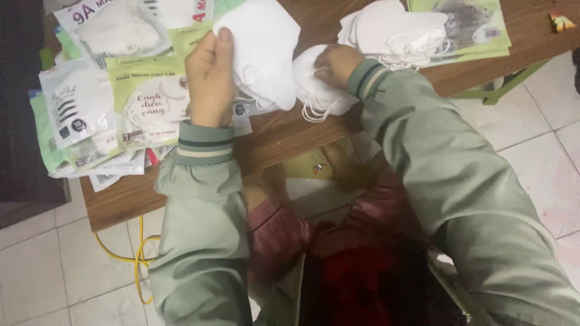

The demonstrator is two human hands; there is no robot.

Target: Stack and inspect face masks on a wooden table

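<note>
Head view, looking straight down over a brown wooden table [284, 136].

Left hand [209, 75] raised above tabletop, fingers curled shut, thumb up along edge of a white folded face mask [266, 51]. Mask held upright-ish, pinched at its left edge, ear loops dangling below near the table. Sage-green sleeve with striped cuff [204, 143] on the wrist.

Right hand [336, 63] palm down, fingers bent and closed over a small pile of white masks [317, 90] lying on the table just right of the held mask. Loops of elastic spilling from pile toward table edge. Grip looks closed on top mask, fingertips mostly hidden.

Behind right hand, larger stack of white masks [393, 30] resting on green printed packets [468, 27] at far right of table. Held mask and small pile touching or nearly so; cannot tell which.

Left of left hand: heap of flat mask packets, green-and-white one [148, 102] on top, white pouch [75, 102] beside it, clear bag with masks inside [115, 27] at far edge. Some packets overhanging left table edge.

Small colourful scrap [562, 22] at far right corner of table.

Below table: pale floor tiles [48, 265], yellow cable [139, 256] looping on floor at left, green table leg [507, 84] at right. Red-maroon clothing [356, 265] across lap at bottom centre.
</note>
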